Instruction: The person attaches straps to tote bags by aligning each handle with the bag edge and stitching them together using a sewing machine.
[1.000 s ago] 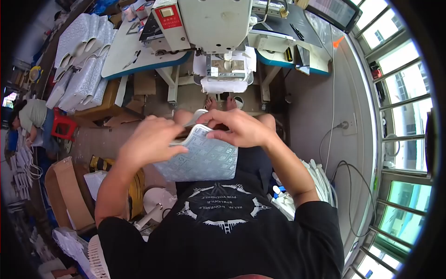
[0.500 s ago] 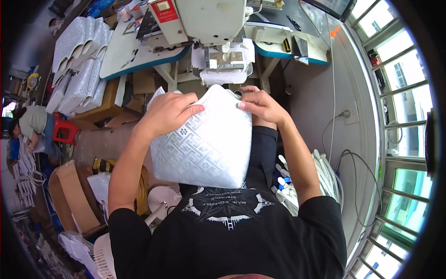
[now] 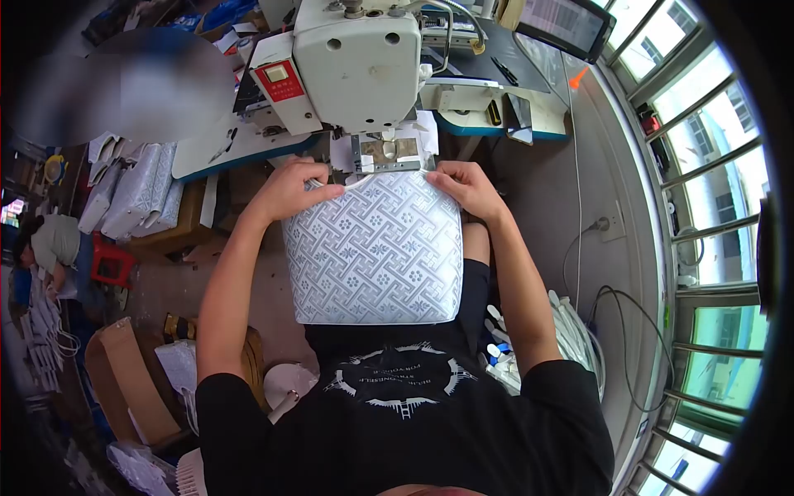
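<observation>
A white fabric bag [image 3: 376, 256] with a silver-grey lattice and flower pattern hangs upright in front of my body. Its top edge is up against the metal clamp plate [image 3: 387, 155] of a sewing machine [image 3: 351, 70]. My left hand [image 3: 291, 192] is closed on the bag's upper left corner, thumb pointing inward along a white strip [image 3: 357, 181] at the rim. At the upper right corner, my right hand [image 3: 470, 190] pinches the rim between thumb and fingers. The fingers behind the fabric are partly hidden.
Stacked patterned bags [image 3: 141, 186] sit on a cardboard box at left. The machine's table [image 3: 207, 157] carries small scissors. An open carton [image 3: 132, 372] stands lower left, white strips [image 3: 571, 331] lie at right, and a person [image 3: 54, 244] bends over at far left.
Both hands have brought the bag up to the machine's clamp. The bag, tilted and folded before, now hangs straight with its patterned face flat toward me. The camera view has shifted.
</observation>
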### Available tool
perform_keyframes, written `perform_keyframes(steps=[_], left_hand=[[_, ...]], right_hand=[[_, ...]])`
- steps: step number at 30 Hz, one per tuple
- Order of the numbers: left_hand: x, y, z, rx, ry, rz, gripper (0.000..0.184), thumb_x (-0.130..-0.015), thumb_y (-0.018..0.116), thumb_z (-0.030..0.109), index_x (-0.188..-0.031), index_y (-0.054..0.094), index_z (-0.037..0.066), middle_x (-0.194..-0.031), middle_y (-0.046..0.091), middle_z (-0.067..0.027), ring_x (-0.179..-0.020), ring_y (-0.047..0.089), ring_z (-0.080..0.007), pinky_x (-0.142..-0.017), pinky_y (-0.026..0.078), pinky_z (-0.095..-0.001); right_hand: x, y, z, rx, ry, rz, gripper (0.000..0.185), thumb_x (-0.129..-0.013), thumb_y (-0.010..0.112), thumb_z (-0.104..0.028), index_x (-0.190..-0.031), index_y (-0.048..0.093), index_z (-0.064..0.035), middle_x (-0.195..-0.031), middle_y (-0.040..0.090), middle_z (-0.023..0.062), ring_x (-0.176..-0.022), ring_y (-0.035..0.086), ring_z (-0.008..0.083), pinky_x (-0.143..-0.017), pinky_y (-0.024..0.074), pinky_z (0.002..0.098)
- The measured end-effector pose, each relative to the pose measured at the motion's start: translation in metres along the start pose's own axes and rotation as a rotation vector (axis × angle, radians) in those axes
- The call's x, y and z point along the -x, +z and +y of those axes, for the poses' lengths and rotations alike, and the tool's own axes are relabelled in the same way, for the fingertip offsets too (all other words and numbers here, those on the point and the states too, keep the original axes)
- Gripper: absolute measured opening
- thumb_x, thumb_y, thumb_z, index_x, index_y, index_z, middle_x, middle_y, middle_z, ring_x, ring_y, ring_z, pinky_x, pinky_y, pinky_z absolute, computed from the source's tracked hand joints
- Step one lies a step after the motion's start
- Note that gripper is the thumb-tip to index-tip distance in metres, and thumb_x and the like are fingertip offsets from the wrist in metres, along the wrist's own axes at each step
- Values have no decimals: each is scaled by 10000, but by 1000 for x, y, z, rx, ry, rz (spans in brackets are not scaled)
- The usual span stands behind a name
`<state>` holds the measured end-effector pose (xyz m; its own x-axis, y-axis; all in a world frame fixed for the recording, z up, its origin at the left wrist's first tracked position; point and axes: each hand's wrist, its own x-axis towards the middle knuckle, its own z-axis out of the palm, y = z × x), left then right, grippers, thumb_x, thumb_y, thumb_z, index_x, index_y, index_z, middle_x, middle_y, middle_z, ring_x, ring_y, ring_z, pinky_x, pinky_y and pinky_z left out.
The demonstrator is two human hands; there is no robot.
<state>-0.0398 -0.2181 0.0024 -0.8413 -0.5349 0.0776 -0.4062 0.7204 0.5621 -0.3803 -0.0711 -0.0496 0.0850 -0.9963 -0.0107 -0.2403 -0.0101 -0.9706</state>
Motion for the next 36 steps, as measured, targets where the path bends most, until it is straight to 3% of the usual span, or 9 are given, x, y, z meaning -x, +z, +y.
perform_keyframes(steps=[5,11,15,18,23,26,30,36], left_hand=[[-19,-1,-16,217,-61,-43,400,-904,795,355,-787,606,22,-782,564,-76,-768,528,-206,-728,424,-350],[-19,5,-24,264,-69,-40,394,-904,793,349,-794,606,20,-783,558,-64,-754,519,-179,-716,412,-335],[-22,5,-27,272,-51,-11,389,-902,795,343,-793,604,22,-782,559,-63,-746,516,-184,-708,410,-336],[-23,7,-31,260,-47,-4,386,-899,798,337,-788,600,25,-775,565,-66,-747,516,-184,-707,409,-335],[-23,13,-35,294,-6,-14,430,-891,804,378,-776,606,14,-738,590,-106,-718,555,-218,-682,434,-355],[-21,9,-33,303,-21,-17,433,-888,807,369,-764,597,11,-720,587,-103,-709,555,-219,-671,434,-356],[-23,9,-33,276,22,5,432,-884,811,363,-751,595,13,-710,591,-102,-705,556,-217,-669,433,-354],[-23,8,-32,288,-2,-18,429,-881,814,360,-742,589,21,-714,595,-101,-709,552,-217,-673,434,-354]], right_hand=[[-8,0,-8,125,35,170,411,-998,728,-335,-812,677,27,-624,528,-16,-636,435,58,-557,369,288],[-6,13,10,124,-9,302,410,-999,723,-327,-796,664,25,-618,529,-8,-633,445,59,-559,381,286],[-15,14,56,155,-216,278,349,-1038,684,-275,-832,681,6,-701,554,-41,-677,457,52,-595,387,252],[-21,35,80,-424,-182,273,386,-1014,694,-285,-794,634,27,-646,507,22,-672,431,72,-598,376,277],[-23,38,63,-434,-139,358,399,-1017,682,-273,-755,592,15,-653,480,27,-726,432,70,-650,369,263],[-38,11,59,-82,-185,346,397,-1013,684,-239,-727,565,10,-643,472,27,-742,445,82,-661,369,275],[-25,19,60,42,-422,347,375,-995,711,-196,-725,566,22,-640,483,43,-689,446,120,-615,371,317],[-27,18,55,0,-356,390,353,-993,709,-158,-746,536,26,-690,493,30,-681,425,122,-616,358,309]])
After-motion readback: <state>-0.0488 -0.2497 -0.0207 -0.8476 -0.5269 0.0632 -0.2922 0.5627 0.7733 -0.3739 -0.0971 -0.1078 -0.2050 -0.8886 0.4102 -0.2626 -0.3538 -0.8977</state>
